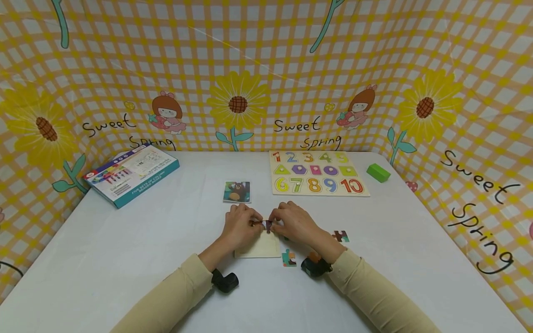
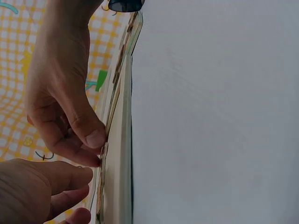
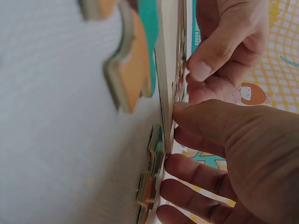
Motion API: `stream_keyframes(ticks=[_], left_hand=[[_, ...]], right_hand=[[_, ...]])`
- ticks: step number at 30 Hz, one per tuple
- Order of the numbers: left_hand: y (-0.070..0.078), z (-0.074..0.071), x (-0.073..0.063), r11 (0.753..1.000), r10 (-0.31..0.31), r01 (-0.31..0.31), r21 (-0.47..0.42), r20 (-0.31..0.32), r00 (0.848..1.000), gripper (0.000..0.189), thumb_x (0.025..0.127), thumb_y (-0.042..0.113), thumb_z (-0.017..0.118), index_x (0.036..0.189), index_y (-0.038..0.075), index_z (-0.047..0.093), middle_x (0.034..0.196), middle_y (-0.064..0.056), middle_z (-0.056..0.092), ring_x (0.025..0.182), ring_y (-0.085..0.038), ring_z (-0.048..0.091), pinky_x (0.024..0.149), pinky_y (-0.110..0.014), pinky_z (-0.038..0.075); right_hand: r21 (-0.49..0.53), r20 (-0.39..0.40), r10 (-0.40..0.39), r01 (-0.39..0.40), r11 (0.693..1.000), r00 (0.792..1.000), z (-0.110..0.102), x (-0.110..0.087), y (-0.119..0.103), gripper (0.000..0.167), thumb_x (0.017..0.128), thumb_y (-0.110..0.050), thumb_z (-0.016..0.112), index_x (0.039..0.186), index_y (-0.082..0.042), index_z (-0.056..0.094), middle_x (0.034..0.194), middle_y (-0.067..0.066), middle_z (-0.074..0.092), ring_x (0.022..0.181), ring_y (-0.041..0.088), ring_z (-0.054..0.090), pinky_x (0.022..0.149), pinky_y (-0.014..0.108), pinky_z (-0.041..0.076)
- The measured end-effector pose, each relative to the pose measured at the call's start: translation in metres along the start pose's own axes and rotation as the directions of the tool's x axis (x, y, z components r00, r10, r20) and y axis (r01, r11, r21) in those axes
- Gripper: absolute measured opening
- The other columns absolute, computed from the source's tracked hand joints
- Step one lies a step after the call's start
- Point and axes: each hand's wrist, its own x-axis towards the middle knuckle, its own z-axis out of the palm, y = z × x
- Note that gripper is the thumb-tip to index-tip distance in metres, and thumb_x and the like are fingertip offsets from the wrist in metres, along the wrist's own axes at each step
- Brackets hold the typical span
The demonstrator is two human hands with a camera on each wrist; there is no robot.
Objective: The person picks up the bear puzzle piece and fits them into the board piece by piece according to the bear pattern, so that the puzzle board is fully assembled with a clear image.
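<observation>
Both hands meet over the back part of a pale wooden puzzle tray point(image 1: 257, 250). My left hand point(image 1: 243, 225) has thumb and fingertips on a dark puzzle piece point(image 1: 255, 223) at the tray's back left. From the right, my right hand point(image 1: 296, 223) pinches a brown-and-white puzzle piece point(image 1: 268, 225) between thumb and forefinger. In the left wrist view, the right thumb point(image 2: 96, 139) comes down right at the thin piece edges along the tray. The right wrist view has both thumbs close together there. Fingers hide most of the pieces being handled.
Loose jigsaw pieces lie right of the tray, one teal and orange point(image 1: 288, 258), another brown point(image 1: 340, 236). Behind the hands is a bear picture card point(image 1: 237, 192). Farther back stand a number board point(image 1: 319, 173), a green block point(image 1: 378, 172) and a flat box point(image 1: 132, 173).
</observation>
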Motion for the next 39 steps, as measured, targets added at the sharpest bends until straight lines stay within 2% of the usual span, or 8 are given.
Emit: stream_keyframes(ticks=[10,18,25,32,39], left_hand=[[-0.009,-0.019,-0.011,0.998,-0.054,0.055,-0.023,0.024,0.998,0.018,0.077,0.017,0.072,0.095,0.012,0.073,0.101,-0.009,0.058,0.098,-0.026,0.043,0.086,-0.046,0.032],[-0.027,-0.028,-0.021,0.991,-0.107,0.11,-0.07,0.049,0.993,0.025,0.077,0.015,0.071,0.101,0.011,0.071,0.106,-0.011,0.057,0.102,-0.027,0.043,0.092,-0.048,0.032],[-0.037,-0.032,-0.027,0.988,-0.09,0.096,-0.121,0.056,0.994,0.03,0.075,0.012,0.072,0.104,0.01,0.069,0.11,-0.011,0.058,0.106,-0.027,0.043,0.09,-0.043,0.035],[-0.038,-0.034,-0.031,0.989,-0.058,0.067,-0.131,0.068,0.996,0.03,0.075,0.009,0.074,0.104,0.011,0.069,0.111,-0.009,0.058,0.108,-0.026,0.043,0.093,-0.045,0.036],[-0.04,-0.035,-0.034,0.985,-0.053,0.067,-0.159,0.085,0.995,0.03,0.075,0.008,0.074,0.105,0.009,0.069,0.115,-0.007,0.057,0.11,-0.025,0.041,0.094,-0.044,0.036]], right_hand=[[0.019,0.008,0.012,-0.012,1.0,1.0,0.0,0.0,0.001,0.013,0.082,-0.023,0.07,0.095,-0.019,0.072,0.088,0.0,0.062,0.079,0.014,0.045,0.066,0.027,0.037],[0.02,0.004,0.014,-0.014,1.0,1.0,0.001,-0.001,0.002,0.016,0.081,-0.025,0.072,0.095,-0.018,0.072,0.087,-0.001,0.061,0.079,0.014,0.044,0.066,0.026,0.037],[0.014,0.004,0.02,-0.021,1.0,1.0,0.001,0.0,0.002,0.016,0.081,-0.025,0.071,0.096,-0.019,0.072,0.088,-0.002,0.061,0.08,0.014,0.045,0.067,0.026,0.038],[0.017,0.001,0.01,-0.01,1.0,1.0,0.003,0.001,0.003,0.015,0.081,-0.025,0.071,0.095,-0.019,0.072,0.088,-0.002,0.061,0.08,0.014,0.045,0.067,0.026,0.038],[0.023,0.006,0.012,-0.012,1.0,1.0,0.003,0.001,0.003,0.015,0.081,-0.025,0.07,0.095,-0.02,0.072,0.087,-0.002,0.06,0.079,0.014,0.044,0.067,0.026,0.037]])
